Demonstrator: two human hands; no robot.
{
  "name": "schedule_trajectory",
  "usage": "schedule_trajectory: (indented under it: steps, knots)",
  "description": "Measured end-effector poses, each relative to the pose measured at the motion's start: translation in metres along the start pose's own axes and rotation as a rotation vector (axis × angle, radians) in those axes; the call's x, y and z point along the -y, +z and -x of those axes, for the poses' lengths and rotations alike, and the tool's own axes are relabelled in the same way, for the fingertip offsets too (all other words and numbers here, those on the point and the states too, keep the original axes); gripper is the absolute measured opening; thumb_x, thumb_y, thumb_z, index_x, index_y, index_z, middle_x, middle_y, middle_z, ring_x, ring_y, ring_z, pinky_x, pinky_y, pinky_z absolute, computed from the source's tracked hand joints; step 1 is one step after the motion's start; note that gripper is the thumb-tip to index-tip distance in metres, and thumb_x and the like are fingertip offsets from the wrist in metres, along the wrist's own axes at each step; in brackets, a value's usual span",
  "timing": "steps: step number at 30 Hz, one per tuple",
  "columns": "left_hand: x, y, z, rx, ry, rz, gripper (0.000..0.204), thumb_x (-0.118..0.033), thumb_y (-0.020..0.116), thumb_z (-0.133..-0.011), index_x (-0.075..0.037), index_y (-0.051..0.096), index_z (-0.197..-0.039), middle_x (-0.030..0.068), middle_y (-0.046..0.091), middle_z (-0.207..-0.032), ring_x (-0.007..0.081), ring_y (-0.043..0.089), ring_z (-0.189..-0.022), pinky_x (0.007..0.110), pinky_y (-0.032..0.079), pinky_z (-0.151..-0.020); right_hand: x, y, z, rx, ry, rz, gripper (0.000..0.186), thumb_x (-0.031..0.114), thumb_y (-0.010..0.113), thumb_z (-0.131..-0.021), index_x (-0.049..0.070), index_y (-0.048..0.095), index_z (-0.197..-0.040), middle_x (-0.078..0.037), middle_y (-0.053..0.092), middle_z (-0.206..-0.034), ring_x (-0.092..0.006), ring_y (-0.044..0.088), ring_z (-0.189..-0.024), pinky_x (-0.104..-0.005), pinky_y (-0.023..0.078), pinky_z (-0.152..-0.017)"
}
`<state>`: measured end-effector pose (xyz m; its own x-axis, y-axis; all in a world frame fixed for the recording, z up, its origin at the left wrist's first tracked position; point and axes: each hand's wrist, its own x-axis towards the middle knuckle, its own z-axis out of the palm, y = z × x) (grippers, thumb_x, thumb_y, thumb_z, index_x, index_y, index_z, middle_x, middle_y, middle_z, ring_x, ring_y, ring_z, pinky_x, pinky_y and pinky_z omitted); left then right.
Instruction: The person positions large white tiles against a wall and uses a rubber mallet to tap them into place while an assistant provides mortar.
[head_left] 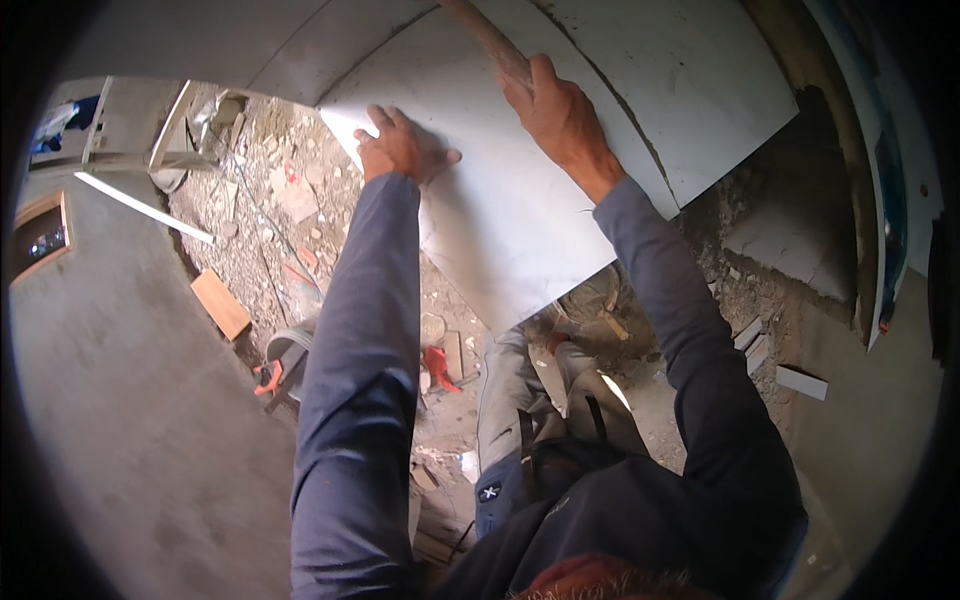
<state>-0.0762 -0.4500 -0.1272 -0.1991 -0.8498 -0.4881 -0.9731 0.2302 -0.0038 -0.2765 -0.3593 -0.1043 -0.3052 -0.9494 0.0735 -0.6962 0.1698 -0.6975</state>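
Observation:
My left hand [393, 150] lies spread on a large white tile [510, 225], near its left edge, with the thumb stretched to the right. My right hand [555, 115] is closed round a pale wooden handle [488, 42] that runs up out of the picture. What the handle's far end carries is out of view. To the right, beyond a dark, uneven joint, sits another white tile [690, 90]. A second dark joint parts the tile under my left hand from the grey-white surface [230, 40] at the upper left.
Rubble [290, 190] covers the ground on the left. An orange-brown rectangular piece [220, 304], a white strip [145, 208], a bucket [290, 345] and a red tool-like object [438, 369] lie about. White offcuts [802, 382] rest at the right, and a grey slab [140, 370] spreads at the left.

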Motion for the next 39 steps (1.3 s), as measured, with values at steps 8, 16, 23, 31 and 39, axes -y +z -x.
schedule_trajectory:
  steps: [8,16,23,31,39]
  knots:
    - [-0.002,-0.008,-0.001,0.016,-0.001,-0.089,0.124,-0.07,0.073,-0.075,0.003,0.016,-0.158,0.0232,0.016,-0.165,0.0499,0.029,-0.147,0.047,0.034,-0.119,0.036,-0.013,-0.017,-0.009,0.025,-0.18,0.047,0.044,0.059,-0.099,-0.002,0.053,-0.105,-0.031,0.067,-0.081,-0.0471,0.069,-0.078,-0.0526,0.054,-0.066]
    - [-0.001,-0.014,0.004,0.026,-0.049,-0.077,0.127,-0.07,0.075,-0.074,0.004,0.015,-0.158,0.0225,0.012,-0.166,0.0496,0.029,-0.146,0.047,0.035,-0.118,0.04,0.008,-0.029,0.065,-0.121,-0.02,0.044,0.042,0.062,-0.098,-0.001,0.053,-0.104,-0.03,0.067,-0.079,-0.0501,0.067,-0.077,-0.0546,0.054,-0.064]
    - [-0.011,-0.017,0.012,0.043,-0.003,-0.049,0.128,-0.07,0.075,-0.074,0.005,0.014,-0.158,0.023,0.014,-0.166,0.0488,0.028,-0.147,0.047,0.035,-0.118,0.017,0.039,-0.023,0.188,-0.08,0.169,0.048,0.047,0.058,-0.099,0.0,0.056,-0.099,-0.028,0.069,-0.082,-0.048,0.068,-0.077,-0.0532,0.055,-0.066]
    - [-0.009,0.108,0.038,-0.574,0.002,-0.184,0.106,-0.056,0.075,-0.081,0.016,0.031,-0.144,0.0335,0.025,-0.157,0.0473,0.035,-0.143,0.048,0.036,-0.115,0.064,0.023,0.005,0.154,-0.199,-0.086,0.038,0.037,0.064,-0.098,0.0,0.051,-0.097,-0.028,0.067,-0.077,-0.0473,0.068,-0.076,-0.0498,0.052,-0.061]
    - [-0.029,0.07,0.12,-0.106,0.102,0.18,0.117,-0.047,0.083,-0.074,0.012,0.019,-0.153,0.0322,0.016,-0.162,0.0452,0.017,-0.152,0.05,0.022,-0.124,0.092,0.041,-0.003,0.377,-0.2,0.015,0.042,0.041,0.062,-0.099,0.0,0.052,-0.099,-0.028,0.067,-0.077,-0.0456,0.069,-0.076,-0.052,0.055,-0.068]
